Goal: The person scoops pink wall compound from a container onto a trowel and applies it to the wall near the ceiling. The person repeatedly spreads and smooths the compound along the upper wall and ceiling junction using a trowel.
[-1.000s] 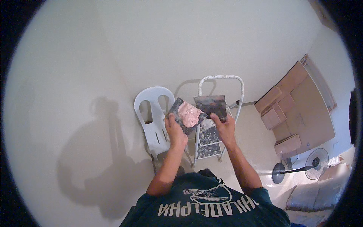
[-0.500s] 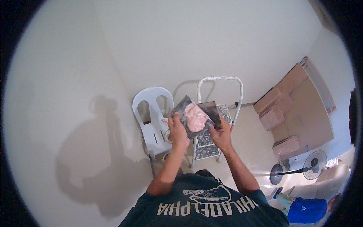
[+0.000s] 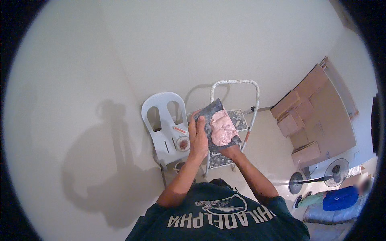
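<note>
My left hand [image 3: 200, 138] grips a dark, stained flat scraper plate [image 3: 212, 105], its thumb along the left side of the face, which carries a thick pink mass of paste [image 3: 222, 128]. My right hand [image 3: 230, 151] is beneath the plate's lower end, its fingers and anything they hold hidden. Behind both hands stands a white step stool [image 3: 233, 82] with paint-spattered steps. On the white plastic chair [image 3: 161, 104] at the left lie a white and orange tube [image 3: 180, 129] and a round container [image 3: 183, 143] with brownish residue inside.
Bare walls [image 3: 80, 72] enclose the corner. Large cardboard sheets and pieces [image 3: 321, 116] lean at the right. A standing fan [image 3: 336, 172] is at the lower right, and near it a person in blue [image 3: 339, 199] is beside a bluish padded bundle [image 3: 321, 217].
The pasted plate has tilted and shifted right over the second dark plate, which is now hidden. My right hand has moved down beneath it. The person in blue has appeared at the lower right.
</note>
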{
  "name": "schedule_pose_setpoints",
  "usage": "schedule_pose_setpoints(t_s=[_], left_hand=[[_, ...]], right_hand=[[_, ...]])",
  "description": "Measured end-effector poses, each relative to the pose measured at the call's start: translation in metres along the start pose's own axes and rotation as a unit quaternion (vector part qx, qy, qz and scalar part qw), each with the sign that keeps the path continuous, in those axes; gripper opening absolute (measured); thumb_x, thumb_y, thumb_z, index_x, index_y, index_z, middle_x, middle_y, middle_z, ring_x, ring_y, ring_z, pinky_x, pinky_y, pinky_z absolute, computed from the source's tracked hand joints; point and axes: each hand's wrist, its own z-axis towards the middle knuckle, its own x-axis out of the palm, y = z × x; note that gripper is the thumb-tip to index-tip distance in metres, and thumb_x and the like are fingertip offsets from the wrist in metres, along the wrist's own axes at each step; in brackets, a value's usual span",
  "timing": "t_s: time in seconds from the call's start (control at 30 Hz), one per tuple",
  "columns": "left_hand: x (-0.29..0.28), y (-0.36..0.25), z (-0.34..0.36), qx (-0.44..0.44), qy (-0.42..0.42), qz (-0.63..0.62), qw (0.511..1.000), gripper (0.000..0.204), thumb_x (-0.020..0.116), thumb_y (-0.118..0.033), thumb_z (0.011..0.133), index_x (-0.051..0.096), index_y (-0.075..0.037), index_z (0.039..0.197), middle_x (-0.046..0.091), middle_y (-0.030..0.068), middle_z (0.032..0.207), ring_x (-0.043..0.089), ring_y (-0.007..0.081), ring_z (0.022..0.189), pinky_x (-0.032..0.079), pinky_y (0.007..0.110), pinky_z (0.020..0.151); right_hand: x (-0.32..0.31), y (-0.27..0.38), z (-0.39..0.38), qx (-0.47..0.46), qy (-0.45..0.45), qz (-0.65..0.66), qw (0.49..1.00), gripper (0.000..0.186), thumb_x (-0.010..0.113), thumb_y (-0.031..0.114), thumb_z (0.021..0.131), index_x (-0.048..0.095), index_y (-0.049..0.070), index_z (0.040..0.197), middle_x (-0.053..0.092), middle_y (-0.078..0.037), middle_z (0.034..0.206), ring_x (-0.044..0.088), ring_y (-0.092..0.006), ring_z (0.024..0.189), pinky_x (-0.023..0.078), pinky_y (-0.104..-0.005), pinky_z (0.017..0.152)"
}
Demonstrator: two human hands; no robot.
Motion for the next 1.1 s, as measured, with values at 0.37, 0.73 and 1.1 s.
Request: schedule_pose_setpoints(t_s=[0.37, 0.73, 1.1], left_hand=[[-0.041, 0.050, 0.045, -0.185, -0.071, -0.221, 0.955, 0.040, 0.051, -0.030, 0.101, 0.054, -0.003, 0.130, 0.063, 0.0117, 0.121, 0.065, 0.0266, 0.110, 0.054, 0.042, 0.095], [-0.018, -0.022, 0.032, 0.132, -0.139, -0.194, 0.962, 0.058, 0.044, -0.042, 0.108, 0.032, -0.003, 0.148, 0.046, 0.0152, 0.142, 0.049, 0.0302, 0.131, 0.046, 0.046, 0.106], [-0.005, -0.012, -0.007, 0.207, 0.097, 0.108, 0.968, 0.055, 0.036, -0.033, 0.110, 0.038, 0.006, 0.148, 0.052, 0.0229, 0.143, 0.052, 0.0293, 0.130, 0.040, 0.039, 0.108]], right_hand=[[-0.017, -0.009, -0.003, 0.443, 0.026, 0.799, 0.406, 0.024, 0.050, 0.021, 0.104, 0.058, 0.003, 0.118, 0.058, -0.001, 0.077, 0.058, -0.0105, 0.059, 0.055, -0.0217, 0.050], [-0.039, 0.012, 0.015, 0.365, -0.115, 0.491, 0.783, 0.058, 0.074, 0.016, 0.092, 0.047, 0.001, 0.142, 0.070, -0.008, 0.112, 0.068, -0.0130, 0.090, 0.056, -0.0269, 0.075], [-0.056, 0.048, 0.044, 0.327, -0.070, 0.308, 0.890, 0.064, 0.080, 0.012, 0.086, 0.048, -0.002, 0.140, 0.074, -0.009, 0.098, 0.070, -0.0127, 0.081, 0.056, -0.0257, 0.066]])
